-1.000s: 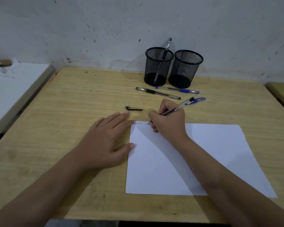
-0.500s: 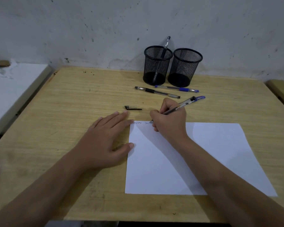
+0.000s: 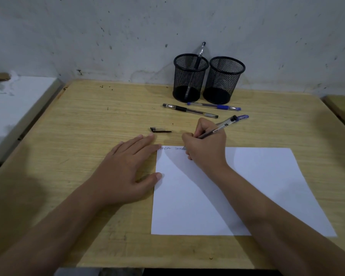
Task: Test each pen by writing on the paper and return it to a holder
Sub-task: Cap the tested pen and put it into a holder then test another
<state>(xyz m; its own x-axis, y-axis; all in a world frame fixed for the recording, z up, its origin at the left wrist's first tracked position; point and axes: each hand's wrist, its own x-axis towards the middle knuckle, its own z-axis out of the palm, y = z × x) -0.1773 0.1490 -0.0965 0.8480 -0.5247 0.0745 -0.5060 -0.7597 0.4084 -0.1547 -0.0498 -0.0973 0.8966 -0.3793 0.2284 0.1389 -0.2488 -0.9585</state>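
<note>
1. My right hand pinches the pen, its tip on the paper at the sheet's 11 o'clock corner.
2. My left hand lies spread flat at the paper's 9 o'clock edge; I'd press lightly there, finish the scribble, then cap.

Your white paper lies flat on the table, faint writing along its top-left edge. At 12 o'clock stand two black mesh holders — the left holder has one pen leaning in it, the right holder none. Between them and the paper lie a black pen and a blue pen; a black cap lies at 11 o'clock.
</note>
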